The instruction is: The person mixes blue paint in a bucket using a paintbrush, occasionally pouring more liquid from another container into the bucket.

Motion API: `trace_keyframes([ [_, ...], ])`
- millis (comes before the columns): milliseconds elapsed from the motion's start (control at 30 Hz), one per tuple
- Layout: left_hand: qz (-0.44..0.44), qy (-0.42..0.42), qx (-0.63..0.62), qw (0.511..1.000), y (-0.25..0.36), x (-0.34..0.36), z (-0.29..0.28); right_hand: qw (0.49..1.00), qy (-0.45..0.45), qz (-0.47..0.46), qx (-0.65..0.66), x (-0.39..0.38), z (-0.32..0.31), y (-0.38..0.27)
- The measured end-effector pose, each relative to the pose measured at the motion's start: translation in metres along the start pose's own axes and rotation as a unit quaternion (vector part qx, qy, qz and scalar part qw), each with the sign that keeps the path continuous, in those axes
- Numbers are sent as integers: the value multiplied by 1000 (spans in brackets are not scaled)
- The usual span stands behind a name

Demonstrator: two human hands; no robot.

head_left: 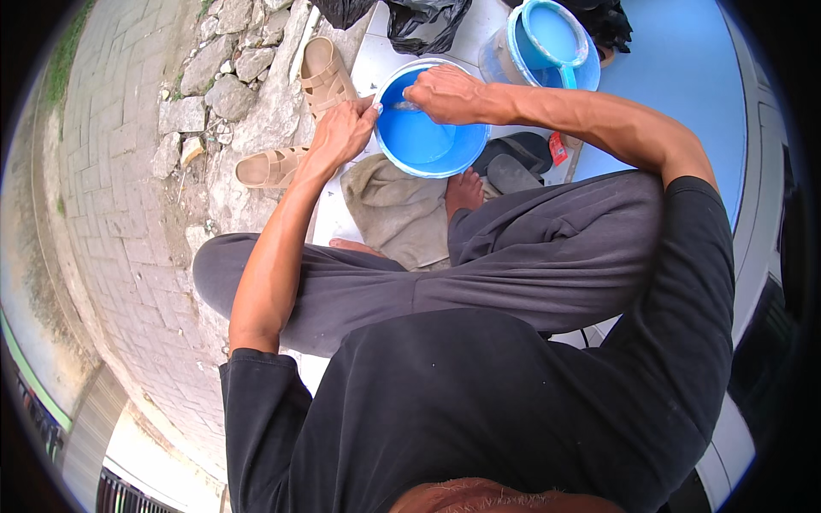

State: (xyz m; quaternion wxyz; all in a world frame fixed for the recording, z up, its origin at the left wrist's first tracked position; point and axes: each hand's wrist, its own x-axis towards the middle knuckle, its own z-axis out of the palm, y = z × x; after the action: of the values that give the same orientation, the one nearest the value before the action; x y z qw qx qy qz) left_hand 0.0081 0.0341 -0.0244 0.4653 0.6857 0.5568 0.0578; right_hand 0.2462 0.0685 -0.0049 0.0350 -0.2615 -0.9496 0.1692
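Note:
A round pail (438, 173) with a pale rim stands in front of my crossed legs, and bright blue liquid that looks like paint (421, 144) lies inside it. My left hand (345, 132) is closed on the pail's left rim, thumb along the edge. Over the pail's far side, my right hand (446, 96) is closed with its fingers pointing down into the opening. A small greyish end shows beside those fingers, just above the blue liquid; its kind I cannot make out.
A second bucket (505, 64) with a blue handled dipper (554, 32) on top stands far right. Around the pail are a beige cloth (385, 209), dark slippers (513, 167), tan sandals (325, 73) and a black plastic bag (425, 24). Loose stones (227, 98) lie left.

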Motion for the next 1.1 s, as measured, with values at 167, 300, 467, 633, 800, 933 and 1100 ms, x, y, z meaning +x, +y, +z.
trace_keyframes([
  [167,25,23,4,999,-3,-1,3,991,-99,-53,77,-3,-1,-7],
  [300,35,27,4,999,-6,0,4,980,-194,-30,15,-1,-12,-4],
  [467,29,32,4,999,-5,0,5,996,-78,33,-41,-2,-8,11],
  [633,32,30,14,999,-8,2,5,1000,-29,6,2,5,-2,3],
  [800,30,34,1,999,-8,2,7,989,8,-111,97,-4,4,-1],
  [933,25,29,2,999,-8,0,6,979,-203,-16,-4,2,-15,-2],
  [1100,27,34,4,999,-6,0,5,993,-82,69,-44,-1,-14,2],
])
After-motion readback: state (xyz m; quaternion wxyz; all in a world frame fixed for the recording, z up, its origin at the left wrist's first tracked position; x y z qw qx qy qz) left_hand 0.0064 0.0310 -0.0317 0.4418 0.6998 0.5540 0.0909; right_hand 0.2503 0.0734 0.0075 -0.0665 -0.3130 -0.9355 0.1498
